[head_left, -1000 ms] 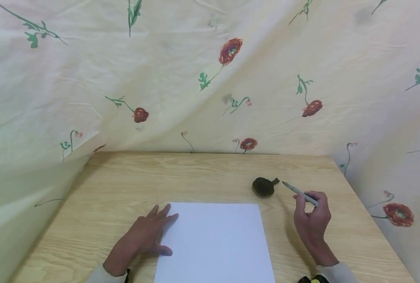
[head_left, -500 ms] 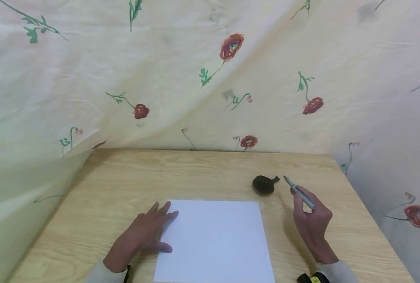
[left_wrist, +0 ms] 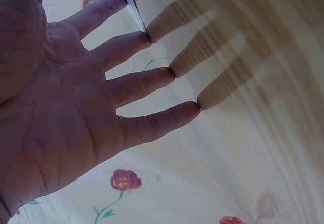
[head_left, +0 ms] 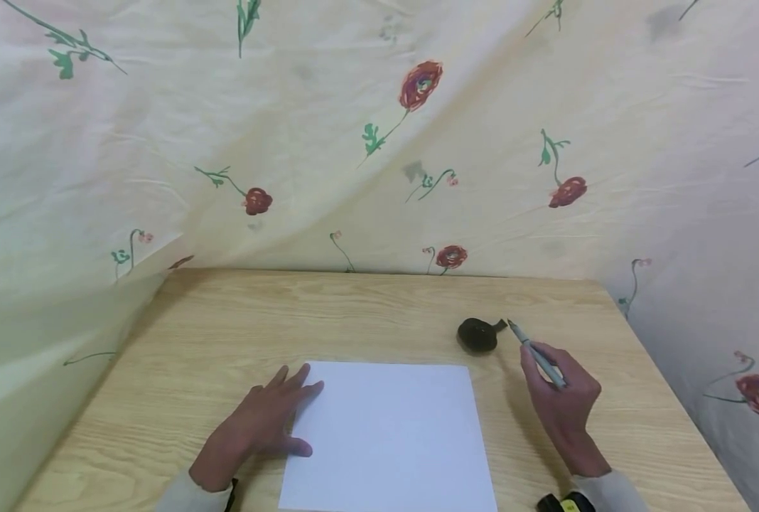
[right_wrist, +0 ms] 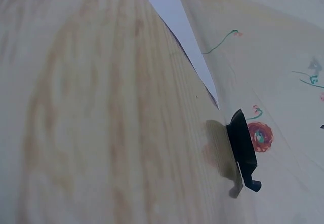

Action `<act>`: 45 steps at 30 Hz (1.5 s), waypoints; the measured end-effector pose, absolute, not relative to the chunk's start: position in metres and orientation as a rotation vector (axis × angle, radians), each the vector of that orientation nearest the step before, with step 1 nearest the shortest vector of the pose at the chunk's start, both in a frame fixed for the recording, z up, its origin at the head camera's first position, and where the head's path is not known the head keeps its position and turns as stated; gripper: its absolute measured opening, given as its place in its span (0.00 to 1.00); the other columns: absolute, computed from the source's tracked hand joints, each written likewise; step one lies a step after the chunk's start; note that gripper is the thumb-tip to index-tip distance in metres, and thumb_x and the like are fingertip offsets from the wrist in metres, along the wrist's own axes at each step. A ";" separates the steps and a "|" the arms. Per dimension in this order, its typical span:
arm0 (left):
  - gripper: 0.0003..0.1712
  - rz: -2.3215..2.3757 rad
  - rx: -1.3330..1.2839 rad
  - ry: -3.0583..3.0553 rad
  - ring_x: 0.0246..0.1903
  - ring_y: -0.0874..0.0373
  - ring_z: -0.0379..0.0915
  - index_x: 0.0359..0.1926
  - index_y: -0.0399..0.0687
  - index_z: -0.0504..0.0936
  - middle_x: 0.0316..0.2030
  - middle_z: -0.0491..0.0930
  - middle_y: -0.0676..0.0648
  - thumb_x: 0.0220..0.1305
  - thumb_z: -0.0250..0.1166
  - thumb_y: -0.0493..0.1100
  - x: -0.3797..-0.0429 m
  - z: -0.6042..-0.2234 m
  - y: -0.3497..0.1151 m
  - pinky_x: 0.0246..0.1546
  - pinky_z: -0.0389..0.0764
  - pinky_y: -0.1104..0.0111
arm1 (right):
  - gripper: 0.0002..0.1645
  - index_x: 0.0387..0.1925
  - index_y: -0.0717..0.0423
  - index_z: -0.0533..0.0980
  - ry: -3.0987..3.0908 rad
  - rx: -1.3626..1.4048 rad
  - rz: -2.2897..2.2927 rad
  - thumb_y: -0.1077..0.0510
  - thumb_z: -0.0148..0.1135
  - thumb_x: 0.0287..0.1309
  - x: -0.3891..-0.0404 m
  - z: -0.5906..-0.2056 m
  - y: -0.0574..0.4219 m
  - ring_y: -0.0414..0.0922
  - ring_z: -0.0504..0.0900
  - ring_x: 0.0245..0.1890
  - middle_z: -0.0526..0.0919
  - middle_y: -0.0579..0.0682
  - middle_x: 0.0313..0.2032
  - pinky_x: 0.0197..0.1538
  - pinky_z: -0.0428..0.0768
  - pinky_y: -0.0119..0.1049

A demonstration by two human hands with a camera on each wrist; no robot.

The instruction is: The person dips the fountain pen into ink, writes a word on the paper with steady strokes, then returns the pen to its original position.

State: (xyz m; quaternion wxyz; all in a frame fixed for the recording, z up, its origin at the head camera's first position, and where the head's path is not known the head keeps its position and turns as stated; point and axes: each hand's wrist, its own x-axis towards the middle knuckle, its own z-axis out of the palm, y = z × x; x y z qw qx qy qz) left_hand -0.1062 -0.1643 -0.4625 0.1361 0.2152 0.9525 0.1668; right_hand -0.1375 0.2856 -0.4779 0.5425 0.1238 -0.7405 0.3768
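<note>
1. One blank white rectangular sheet of paper (head_left: 392,434) is laid flat on the pale wood-grain table (head_left: 328,313), its left edge touched by the left hand (head_left: 261,423), probably so sliding is prevented.
2. A slim grey-green pen (head_left: 544,361) is pinched in the right hand (head_left: 561,395), slanted like a writing grip, right of the sheet, tip near a rounded black object with a tab (head_left: 478,336); contact can't be told.
3. Left fingers are spread apart, straight; right ones are curled.

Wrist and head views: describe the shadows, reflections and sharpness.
Head: soft light, faint shadow on the wooden table beside the right hand; left wrist: dim, the fingers of the left hand mirrored in the table; right wrist: slightly soft, the black round object mirrored there too.
</note>
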 end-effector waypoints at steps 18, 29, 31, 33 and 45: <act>0.57 0.456 0.635 2.764 0.73 0.31 0.46 0.73 0.55 0.67 0.76 0.55 0.41 0.41 0.80 0.63 -0.107 -0.461 -0.165 0.59 0.62 0.33 | 0.17 0.45 0.64 0.85 -2.015 0.206 0.850 0.67 0.59 0.55 -0.135 -0.479 0.285 0.18 0.76 0.33 0.88 0.55 0.32 0.37 0.71 0.14; 0.57 0.486 0.630 2.755 0.73 0.31 0.45 0.73 0.55 0.67 0.76 0.54 0.41 0.41 0.80 0.62 -0.106 -0.461 -0.165 0.60 0.60 0.33 | 0.08 0.32 0.61 0.86 -1.986 0.267 0.758 0.68 0.69 0.44 -0.143 -0.481 0.282 0.38 0.82 0.25 0.88 0.53 0.28 0.35 0.71 0.14; 0.57 0.483 0.633 2.757 0.73 0.31 0.45 0.73 0.55 0.67 0.76 0.54 0.41 0.41 0.80 0.62 -0.106 -0.461 -0.165 0.60 0.60 0.33 | 0.07 0.31 0.61 0.86 -1.982 0.270 0.763 0.68 0.69 0.44 -0.145 -0.480 0.281 0.37 0.81 0.24 0.88 0.53 0.27 0.34 0.71 0.14; 0.57 0.481 0.633 2.760 0.73 0.31 0.45 0.73 0.55 0.67 0.76 0.54 0.41 0.42 0.80 0.61 -0.106 -0.460 -0.164 0.60 0.61 0.34 | 0.07 0.31 0.61 0.86 -1.989 0.269 0.773 0.68 0.68 0.46 -0.146 -0.479 0.280 0.35 0.80 0.23 0.88 0.53 0.27 0.33 0.71 0.14; 0.57 0.495 0.616 2.743 0.74 0.32 0.44 0.73 0.56 0.67 0.76 0.53 0.42 0.42 0.81 0.60 -0.107 -0.460 -0.163 0.62 0.58 0.33 | 0.03 0.30 0.54 0.85 -2.178 0.300 0.776 0.62 0.70 0.50 -0.162 -0.475 0.279 0.30 0.74 0.17 0.85 0.43 0.22 0.23 0.68 0.21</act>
